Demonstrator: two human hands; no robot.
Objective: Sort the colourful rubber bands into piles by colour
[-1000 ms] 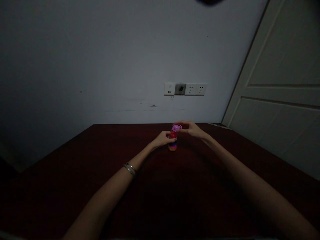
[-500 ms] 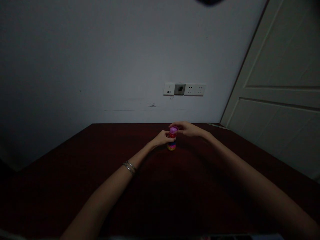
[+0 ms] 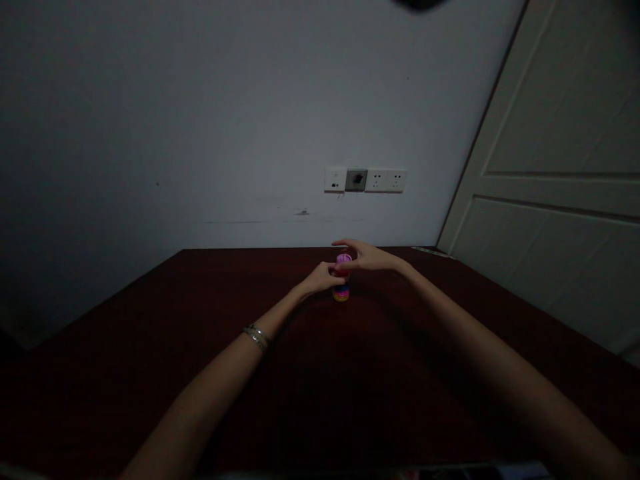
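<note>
A small bottle (image 3: 341,294) with bands of colour, yellow and pink at the bottom and blue above, stands upright on the dark red table (image 3: 330,373). Its pink-purple cap (image 3: 343,258) sits on top, over a red neck. My left hand (image 3: 321,278) is closed round the bottle from the left, thumb across the front. Around the cap, from the right, my right hand (image 3: 364,256) has its fingers spread. The thumb passes in front near the neck and the fingers arch above and behind; whether they touch the cap is unclear.
Behind the table rises a pale wall with a row of sockets (image 3: 365,180). A light panelled door (image 3: 550,200) stands along the right side. Bracelets (image 3: 257,337) circle my left wrist. Blurred objects lie at the bottom edge, and the room is dim.
My right hand's fingers have spread and lifted off the cap a little, with the thumb moving left across the front. My left hand keeps its hold. The view has shifted slightly.
</note>
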